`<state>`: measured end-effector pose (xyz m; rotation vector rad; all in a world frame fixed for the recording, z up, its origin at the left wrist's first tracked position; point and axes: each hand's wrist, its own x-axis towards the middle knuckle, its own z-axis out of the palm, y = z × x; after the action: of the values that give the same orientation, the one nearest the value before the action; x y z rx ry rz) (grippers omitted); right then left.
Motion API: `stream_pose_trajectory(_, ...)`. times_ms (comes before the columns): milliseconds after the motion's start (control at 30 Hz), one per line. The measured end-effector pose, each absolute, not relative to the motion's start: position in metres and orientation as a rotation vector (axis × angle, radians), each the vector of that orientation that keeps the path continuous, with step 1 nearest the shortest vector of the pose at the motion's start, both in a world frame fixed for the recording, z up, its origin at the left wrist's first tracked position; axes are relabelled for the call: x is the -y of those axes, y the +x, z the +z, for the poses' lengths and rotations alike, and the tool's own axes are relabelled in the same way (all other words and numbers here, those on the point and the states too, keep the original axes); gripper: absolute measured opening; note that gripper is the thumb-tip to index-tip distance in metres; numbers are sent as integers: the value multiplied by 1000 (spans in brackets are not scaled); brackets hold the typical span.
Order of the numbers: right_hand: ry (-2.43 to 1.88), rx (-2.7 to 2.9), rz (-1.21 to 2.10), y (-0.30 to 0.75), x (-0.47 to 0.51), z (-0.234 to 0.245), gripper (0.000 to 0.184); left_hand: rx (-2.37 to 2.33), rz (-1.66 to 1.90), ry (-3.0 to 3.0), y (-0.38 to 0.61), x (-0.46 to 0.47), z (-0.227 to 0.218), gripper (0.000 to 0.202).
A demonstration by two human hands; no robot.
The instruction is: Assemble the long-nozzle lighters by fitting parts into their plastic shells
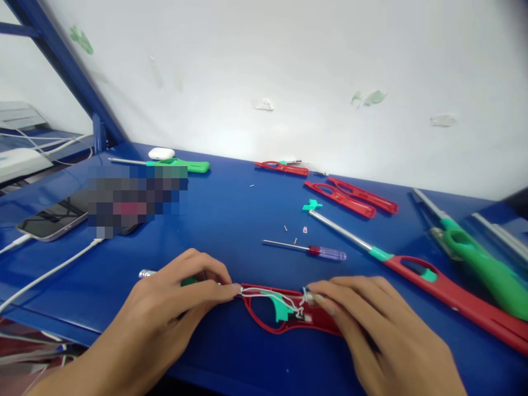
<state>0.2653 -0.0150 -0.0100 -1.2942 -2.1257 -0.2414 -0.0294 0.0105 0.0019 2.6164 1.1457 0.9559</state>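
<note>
An opened red lighter shell (284,324) lies at the near edge of the blue table (231,214), with a green trigger (282,308) and thin white wires inside it. My left hand (165,313) pinches the shell's left end, where a metal tube (145,273) and a bit of green stick out from under the fingers. My right hand (371,324) presses its fingertips on a small clear part at the shell's right side. Both hands have their fingers closed on the piece.
A small screwdriver (307,249) lies just beyond the shell, with tiny screws near it. A whole red long-nosed lighter (412,269) and a green one (474,256) lie right. Red shell halves (350,198), a green lighter (177,164), a white case and a phone (51,220) on a cable lie farther back.
</note>
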Motion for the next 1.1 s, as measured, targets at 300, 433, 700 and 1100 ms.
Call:
stream_pose_trajectory(300,-1308,2187,-290,265,16,-6,63,-1167,934,2623,-30,-15,3,38)
stream_pose_trajectory(433,-1317,2208,-315,265,16,-7,66,-1161,905,2627,-30,-15,4,41)
stream_pose_trajectory(700,-1308,2229,-338,268,15,-7,66,-1130,872,2609,-28,-14,11,43)
stream_pose_trajectory(1100,-1305,2226,-330,264,13,-6,66,-1116,789,2544,-31,-19,11,52)
